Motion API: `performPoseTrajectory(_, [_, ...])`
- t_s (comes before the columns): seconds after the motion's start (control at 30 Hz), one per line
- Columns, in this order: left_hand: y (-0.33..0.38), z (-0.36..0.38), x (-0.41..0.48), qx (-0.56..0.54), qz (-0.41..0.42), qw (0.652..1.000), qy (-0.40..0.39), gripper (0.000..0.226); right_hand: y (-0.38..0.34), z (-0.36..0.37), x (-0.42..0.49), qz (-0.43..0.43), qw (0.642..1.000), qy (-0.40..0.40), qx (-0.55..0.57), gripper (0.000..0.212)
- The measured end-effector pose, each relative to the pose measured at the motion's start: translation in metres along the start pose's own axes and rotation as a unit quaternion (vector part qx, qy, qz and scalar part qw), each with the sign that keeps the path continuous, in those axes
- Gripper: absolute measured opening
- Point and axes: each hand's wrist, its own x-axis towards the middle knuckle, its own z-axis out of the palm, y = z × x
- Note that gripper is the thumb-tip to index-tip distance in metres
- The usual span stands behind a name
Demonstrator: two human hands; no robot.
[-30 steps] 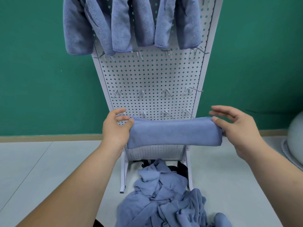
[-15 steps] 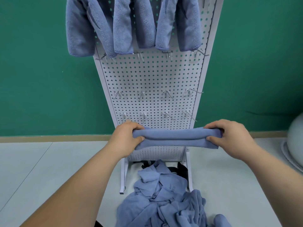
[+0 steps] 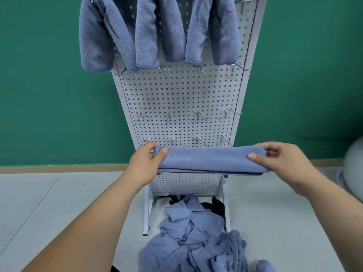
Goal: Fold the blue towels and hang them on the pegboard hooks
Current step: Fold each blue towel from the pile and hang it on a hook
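Note:
A folded blue towel point(image 3: 210, 160) stretches level between my hands, in front of the lower part of the white pegboard point(image 3: 182, 95). My left hand point(image 3: 146, 163) pinches its left end, thumb on top. My right hand point(image 3: 282, 163) pinches the right end the same way. Several folded blue towels point(image 3: 155, 32) hang from hooks along the top of the board. Bare metal hooks point(image 3: 198, 114) stand in rows in the middle and just above the held towel. A heap of loose blue towels point(image 3: 194, 242) lies on the floor at the board's foot.
The pegboard stands on white legs point(image 3: 147, 214) on a pale grey floor, before a green wall point(image 3: 49, 85). A grey rounded object point(image 3: 353, 165) sits at the right edge. Something dark lies behind the towel heap under the board.
The towel was folded over once more into a narrower band; my hands turned from gripping its ends to pinching them with thumbs on top, and the view shifted slightly downward.

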Motion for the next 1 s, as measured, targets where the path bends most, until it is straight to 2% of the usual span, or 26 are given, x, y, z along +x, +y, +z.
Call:
performPoseTrajectory(0.1, [-0.002,0.004,0.001,0.133,0.049,0.990,0.028,0.033,0.008,0.005,0.005,-0.003,0.996,0.024,-0.090,0.020])
performPoseTrajectory(0.2, [-0.001,0.012,-0.003,0.247,0.069,0.965,0.053,0.036,0.016,0.015,0.010,-0.019,0.980,0.029,-0.198,0.023])
performPoseTrajectory(0.33, [-0.003,0.024,-0.006,0.275,0.058,0.958,0.059,0.041,0.021,0.028,0.010,0.003,0.975,0.052,-0.217,0.021])
performPoseTrajectory(0.47, [0.008,0.039,-0.016,0.123,0.032,0.991,0.046,0.043,0.027,0.042,0.008,0.034,0.982,0.106,-0.154,0.020])
performPoseTrajectory(0.6, [0.028,0.058,-0.030,-0.002,0.006,1.000,0.027,0.039,0.023,0.060,-0.001,0.040,0.988,0.122,-0.082,0.019])
performPoseTrajectory(0.83, [0.045,0.093,-0.047,-0.145,-0.026,0.986,-0.080,0.031,0.004,0.088,-0.027,0.009,0.995,0.103,0.009,0.026])
performPoseTrajectory(1.0, [0.056,0.100,-0.054,-0.252,-0.058,0.964,-0.062,0.051,0.001,0.091,-0.042,0.018,0.994,0.072,0.078,0.031])
